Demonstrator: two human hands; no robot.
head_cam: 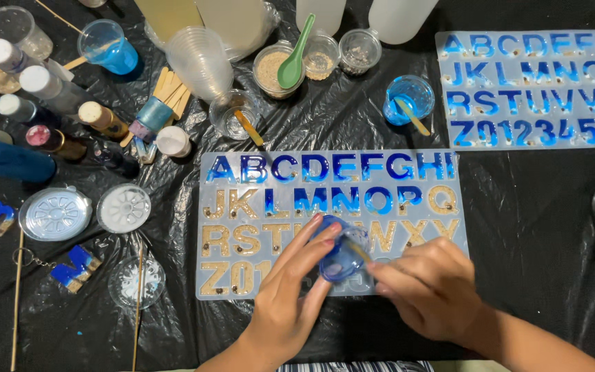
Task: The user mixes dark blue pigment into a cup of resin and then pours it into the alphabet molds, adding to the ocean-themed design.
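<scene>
Covering the whole work surface, a black plastic sheet (531,227) lies crumpled beneath everything else. At its centre rests a clear silicone alphabet mould (242,207), the landmark for every position below; its upper rows of letter cavities hold blue resin, while its lower rows show a sandy gold fill. Up and to the right of this mould lies a second alphabet mould (531,86), with blue in all of its visible letters. Well to the left of the central mould lies a group of capped bottles (43,86), and just left of it sit two round moulds (124,208) side by side. Above the central mould stands a stack of clear plastic cups (197,62), then a small tub of sand with a green spoon (294,55) resting in it, and farther right a small cup of blue resin holding a wooden stick (411,116). Over the lower right part of the central mould, the left hand (290,296) is closed around a small clear cup of blue resin (342,255), with the fingers wrapped on its left side and the cup tilted. The right hand (432,289) meets that cup from the right, with its fingers curled and pinched on a thin stick (361,253) that reaches into the cup. Down and to the left of the central mould lie two finished blue-and-gold letter charms (76,267).
</scene>
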